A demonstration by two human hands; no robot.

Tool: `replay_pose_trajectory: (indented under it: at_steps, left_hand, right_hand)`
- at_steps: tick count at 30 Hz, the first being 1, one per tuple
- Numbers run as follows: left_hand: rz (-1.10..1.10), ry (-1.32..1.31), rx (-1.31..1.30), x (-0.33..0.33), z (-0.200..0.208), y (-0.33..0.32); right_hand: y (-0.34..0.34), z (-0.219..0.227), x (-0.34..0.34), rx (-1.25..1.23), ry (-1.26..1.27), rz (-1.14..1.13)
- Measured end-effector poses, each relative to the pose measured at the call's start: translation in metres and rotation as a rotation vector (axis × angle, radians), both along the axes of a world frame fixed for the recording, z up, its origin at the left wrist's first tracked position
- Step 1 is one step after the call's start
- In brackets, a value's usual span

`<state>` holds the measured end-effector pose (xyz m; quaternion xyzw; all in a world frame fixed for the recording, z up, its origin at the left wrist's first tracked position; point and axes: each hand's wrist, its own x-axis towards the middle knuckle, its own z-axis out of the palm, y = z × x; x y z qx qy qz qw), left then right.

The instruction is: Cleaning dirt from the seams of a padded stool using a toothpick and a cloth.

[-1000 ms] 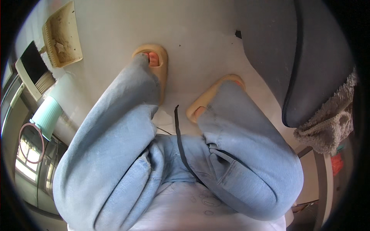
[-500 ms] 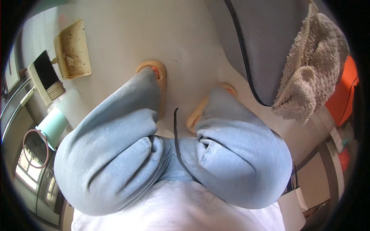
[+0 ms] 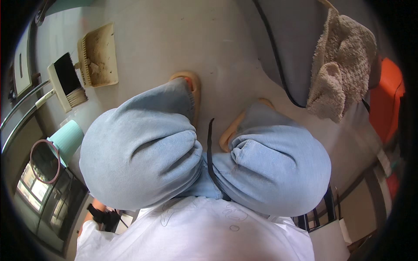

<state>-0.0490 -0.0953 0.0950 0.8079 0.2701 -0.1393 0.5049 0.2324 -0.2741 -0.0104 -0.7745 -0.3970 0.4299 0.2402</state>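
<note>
Neither of my hands shows. At the lower left, a small part of my left arm point(image 3: 96, 203) appears beside my white shirt, with a black object point(image 3: 103, 217) against it that I cannot make out. My jeans-covered knees point(image 3: 143, 152) fill the middle, bent and apart. A thin dark cord point(image 3: 210, 148) hangs from my waist between them. Below, my feet are in tan slippers point(image 3: 197, 93) on the pale floor.
A cream dustpan point(image 3: 102, 56), a broom head point(image 3: 65, 82) and a teal bin point(image 3: 69, 139) stand left, near a pink-rimmed round mirror point(image 3: 45, 161). At right, a beige towel point(image 3: 342, 65) hangs over a grey padded surface point(image 3: 300, 39); an orange object point(image 3: 386, 100) lies beyond.
My view has shifted, so the dustpan, broom and knees sit further right and the towel further left. Part of my left arm and the black object have come into view.
</note>
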Motion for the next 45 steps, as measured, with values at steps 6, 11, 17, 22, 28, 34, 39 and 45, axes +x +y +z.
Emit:
replay_pose_trajectory:
  at_steps: [6,11,17,22,28,34,39,45]
  left_hand:
    - [0.305,0.256,-0.701,-0.081,0.006,-0.055]
    - [-0.588,0.654,-0.741,-0.083,0.030,-0.004]
    - [-1.021,0.633,-0.438,-0.012,0.053,0.029]
    - [-1.003,-0.237,-0.434,-0.014,0.005,0.032]
    - [-1.042,-0.275,-0.861,0.041,-0.054,0.053]
    - [-0.892,0.221,-0.295,0.109,-0.028,0.095]
    - [-0.245,-0.182,-0.206,0.094,-0.045,0.123]
    - [0.297,-0.631,-0.173,0.101,-0.048,0.118]
  right_hand:
    - [-0.003,0.010,0.002,-0.018,-0.012,0.023]
    - [-0.009,0.020,-0.001,-0.027,-0.029,0.030]
    - [-0.009,0.040,-0.002,-0.009,-0.034,0.027]
    - [-0.009,0.064,0.002,-0.015,-0.061,0.029]
    - [0.034,0.097,-0.006,-0.027,-0.069,0.220]
    - [0.106,0.120,-0.033,-0.064,-0.015,0.556]
    - [0.134,0.116,-0.038,-0.157,0.017,0.707]
    - [0.144,0.109,-0.038,-0.247,0.080,0.742]
